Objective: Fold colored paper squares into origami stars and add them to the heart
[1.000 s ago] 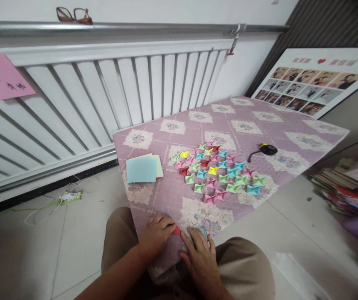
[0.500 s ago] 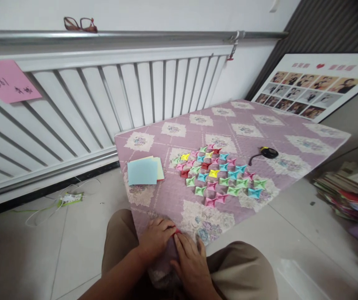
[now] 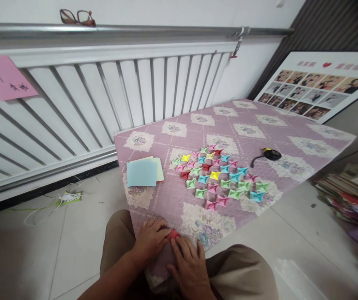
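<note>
A small piece of red folded paper (image 3: 173, 234) lies at the near corner of the table, partly covered by fingers. From its left side, my left hand (image 3: 152, 241) presses its fingertips onto the paper. My right hand (image 3: 189, 260) has its fingers bent against the right side of the same piece. Beyond the hands, many folded paper stars, such as a yellow one (image 3: 215, 175) and a blue one (image 3: 256, 196), stand in slanting rows. To their left is a stack of paper sheets (image 3: 142, 173), light blue on top.
A purple flowered cloth (image 3: 163, 196) covers the table. A black and yellow tape measure-like object (image 3: 271, 154) rests at the right. Behind are a white radiator (image 3: 141, 87) and a pipe holding glasses (image 3: 77, 18). A power strip (image 3: 69, 198) lies on the floor.
More of the red paper now shows between my fingers. My hands have shifted slightly left and lower, and the fingertips are a little further apart. The view has tilted slightly.
</note>
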A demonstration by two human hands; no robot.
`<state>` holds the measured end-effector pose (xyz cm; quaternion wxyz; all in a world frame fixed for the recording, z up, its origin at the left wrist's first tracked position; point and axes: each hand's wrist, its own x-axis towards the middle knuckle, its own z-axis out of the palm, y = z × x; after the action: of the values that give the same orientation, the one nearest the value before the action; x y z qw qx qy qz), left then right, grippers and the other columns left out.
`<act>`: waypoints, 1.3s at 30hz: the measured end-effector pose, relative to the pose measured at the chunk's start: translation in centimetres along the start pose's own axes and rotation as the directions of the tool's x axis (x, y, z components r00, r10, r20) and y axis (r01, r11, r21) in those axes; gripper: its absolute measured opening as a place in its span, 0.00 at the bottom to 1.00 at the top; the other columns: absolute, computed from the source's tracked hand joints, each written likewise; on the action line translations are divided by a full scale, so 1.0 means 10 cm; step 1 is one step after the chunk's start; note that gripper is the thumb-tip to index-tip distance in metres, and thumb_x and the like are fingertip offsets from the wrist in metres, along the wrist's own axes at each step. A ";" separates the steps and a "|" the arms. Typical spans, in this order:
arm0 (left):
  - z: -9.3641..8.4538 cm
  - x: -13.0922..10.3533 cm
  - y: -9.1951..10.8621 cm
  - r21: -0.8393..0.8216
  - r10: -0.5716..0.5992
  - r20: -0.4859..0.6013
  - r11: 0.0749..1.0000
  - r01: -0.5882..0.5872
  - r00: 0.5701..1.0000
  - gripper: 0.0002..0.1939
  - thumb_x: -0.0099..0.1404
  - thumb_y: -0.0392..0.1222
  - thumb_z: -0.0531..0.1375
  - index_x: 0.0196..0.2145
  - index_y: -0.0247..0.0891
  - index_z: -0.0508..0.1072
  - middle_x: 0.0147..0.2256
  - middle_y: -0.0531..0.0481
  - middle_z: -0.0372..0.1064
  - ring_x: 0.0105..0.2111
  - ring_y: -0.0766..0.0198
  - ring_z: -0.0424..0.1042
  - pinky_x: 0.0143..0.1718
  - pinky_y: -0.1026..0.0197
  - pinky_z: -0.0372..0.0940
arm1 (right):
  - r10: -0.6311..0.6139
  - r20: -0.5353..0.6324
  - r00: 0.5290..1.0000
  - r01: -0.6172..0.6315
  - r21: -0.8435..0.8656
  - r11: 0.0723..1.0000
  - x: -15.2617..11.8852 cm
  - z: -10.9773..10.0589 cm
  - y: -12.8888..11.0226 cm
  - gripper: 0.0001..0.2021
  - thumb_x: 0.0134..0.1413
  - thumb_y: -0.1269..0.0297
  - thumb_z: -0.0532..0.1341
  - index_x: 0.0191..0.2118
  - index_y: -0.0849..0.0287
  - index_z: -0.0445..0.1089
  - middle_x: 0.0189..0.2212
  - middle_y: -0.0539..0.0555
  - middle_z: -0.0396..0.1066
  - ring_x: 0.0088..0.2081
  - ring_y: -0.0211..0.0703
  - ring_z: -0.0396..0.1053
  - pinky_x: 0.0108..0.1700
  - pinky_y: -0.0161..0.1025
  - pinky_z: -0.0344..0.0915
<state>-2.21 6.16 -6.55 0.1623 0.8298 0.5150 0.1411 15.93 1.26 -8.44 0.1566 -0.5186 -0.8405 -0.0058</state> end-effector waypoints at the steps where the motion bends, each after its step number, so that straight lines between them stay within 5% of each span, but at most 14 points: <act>1: 0.02 -0.03 0.01 0.002 0.025 -0.024 1.000 -0.025 0.999 0.12 0.66 0.39 0.55 0.46 0.48 0.71 0.46 0.51 0.66 0.45 0.61 0.62 0.48 0.56 0.58 | 0.000 -0.007 1.000 0.000 -0.001 1.000 0.00 0.00 0.00 0.23 0.51 0.57 0.60 0.54 0.51 0.63 0.49 0.51 0.70 0.49 0.50 0.63 0.58 0.55 0.37; 6: 0.18 -0.28 0.11 0.058 0.128 -0.068 0.991 -0.125 0.989 0.16 0.66 0.37 0.54 0.51 0.43 0.67 0.46 0.48 0.67 0.45 0.60 0.64 0.50 0.55 0.60 | -0.004 -0.047 0.999 0.004 -0.002 1.000 0.00 -0.01 -0.02 0.21 0.53 0.56 0.58 0.53 0.51 0.64 0.49 0.52 0.70 0.49 0.51 0.63 0.57 0.55 0.39; 15: 0.39 -0.44 0.17 0.217 0.028 -0.090 0.976 -0.008 0.996 0.20 0.65 0.41 0.55 0.54 0.41 0.64 0.50 0.45 0.66 0.47 0.54 0.64 0.52 0.51 0.59 | -0.057 -0.084 0.995 0.058 0.015 0.998 -0.03 0.03 0.06 0.21 0.55 0.57 0.57 0.54 0.54 0.64 0.49 0.52 0.70 0.49 0.49 0.63 0.59 0.53 0.37; 32: 0.30 -0.39 0.21 0.236 0.043 -0.110 0.972 -0.016 0.993 0.21 0.63 0.53 0.55 0.51 0.42 0.67 0.47 0.45 0.67 0.45 0.54 0.65 0.47 0.53 0.61 | -0.081 -0.059 0.995 0.080 -0.009 0.997 -0.09 0.07 0.21 0.22 0.52 0.63 0.57 0.55 0.54 0.63 0.51 0.51 0.69 0.52 0.49 0.60 0.61 0.53 0.29; 39: 0.26 -0.34 0.27 0.354 0.074 -0.118 0.935 -0.027 0.990 0.21 0.63 0.52 0.56 0.53 0.48 0.67 0.47 0.47 0.67 0.43 0.55 0.66 0.45 0.52 0.60 | -0.041 -0.064 0.997 0.042 0.008 0.999 -0.13 0.11 0.20 0.20 0.56 0.58 0.55 0.54 0.51 0.64 0.51 0.50 0.69 0.53 0.48 0.59 0.61 0.51 0.26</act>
<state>-0.47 1.62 -8.05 -0.0263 0.8475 0.5197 0.1045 17.92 1.20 -10.10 0.1859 -0.4999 -0.8456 -0.0217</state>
